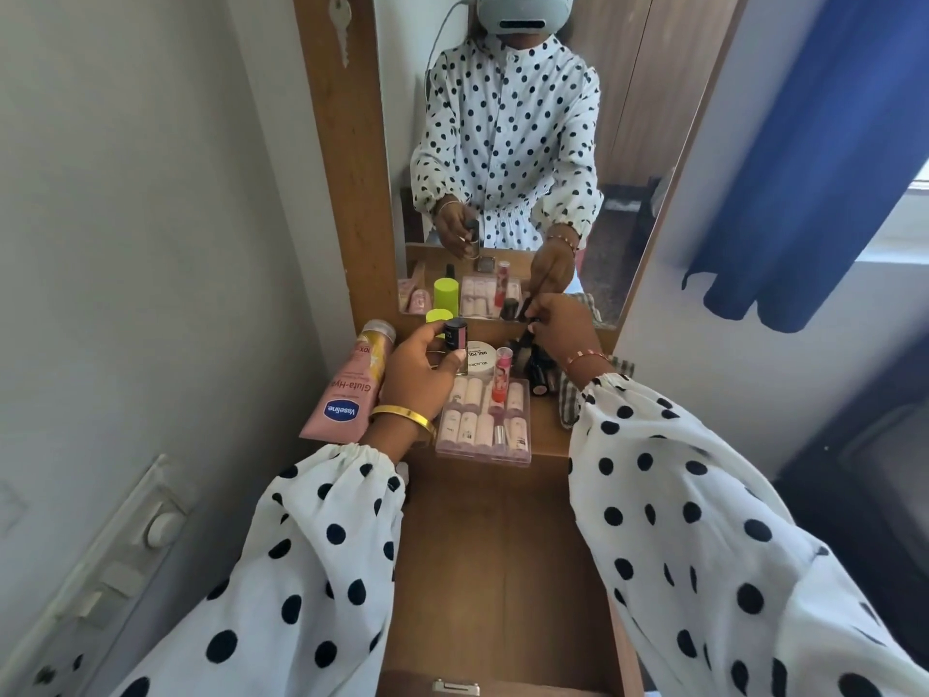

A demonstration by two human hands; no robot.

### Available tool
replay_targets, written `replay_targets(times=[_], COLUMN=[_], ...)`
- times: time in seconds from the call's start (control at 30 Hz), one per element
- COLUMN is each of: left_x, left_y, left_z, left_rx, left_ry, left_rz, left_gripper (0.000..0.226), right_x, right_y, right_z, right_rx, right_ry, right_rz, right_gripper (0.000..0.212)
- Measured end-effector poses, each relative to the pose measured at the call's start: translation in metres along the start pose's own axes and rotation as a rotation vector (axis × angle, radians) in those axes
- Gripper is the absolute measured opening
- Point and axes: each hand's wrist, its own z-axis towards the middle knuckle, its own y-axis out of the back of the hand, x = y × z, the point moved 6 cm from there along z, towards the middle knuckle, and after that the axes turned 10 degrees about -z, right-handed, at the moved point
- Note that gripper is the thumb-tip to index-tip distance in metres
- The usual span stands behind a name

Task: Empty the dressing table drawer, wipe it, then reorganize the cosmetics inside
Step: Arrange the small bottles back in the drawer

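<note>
head view: my left hand [427, 374] is curled round a small dark-capped nail polish bottle [455, 337], lifted just above the shelf top; my right hand [563, 327] reaches to the back of the shelf, by the mirror [502, 143], fingertips pinching a slim dark item [528, 339] among a cluster of dark bottles, though what it is exactly i cannot tell; the drawer [497, 570] stands pulled open below me, its wooden floor bare in the part i can see, my sleeves hiding the edges; the cosmetics sit up on the shelf: a pink vaseline tube [347, 389] lying at the left, a clear box of small pale bottles [485, 420] in the middle with a red-capped tube [501, 369] standing in it, a white round jar [477, 364] behind, a lime-capped bottle [439, 316] near the mirror; a checked cloth [570, 394] lies under my right wrist; my judgement: emptying looks finished, and since the cloth lies set aside, wiping may be done as well, though i cannot be sure from this; the reorganizing seems to be barely starting, as nothing sits in the drawer yet and nearly every item still has to go back in.
</note>
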Motion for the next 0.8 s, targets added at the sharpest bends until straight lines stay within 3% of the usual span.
replay_targets(times=[0.37,0.53,0.8], left_x=[-0.011,-0.024,-0.006], left_y=[0.001,0.004,0.027], left_z=[-0.012,-0.021,-0.056], left_rx=[0.002,0.000,-0.027], left_ry=[-0.036,-0.076,-0.061], left_rz=[-0.033,-0.090,-0.221], left_gripper=[0.045,0.043,0.048], right_x=[0.016,0.032,0.076], right_y=[0.056,0.084,0.094], right_z=[-0.023,-0.045,-0.099], right_rx=[-0.221,-0.329,-0.275], right_ry=[-0.006,0.015,0.132], right_rz=[0.142,0.321,0.487], right_gripper=[0.022,0.018,0.016])
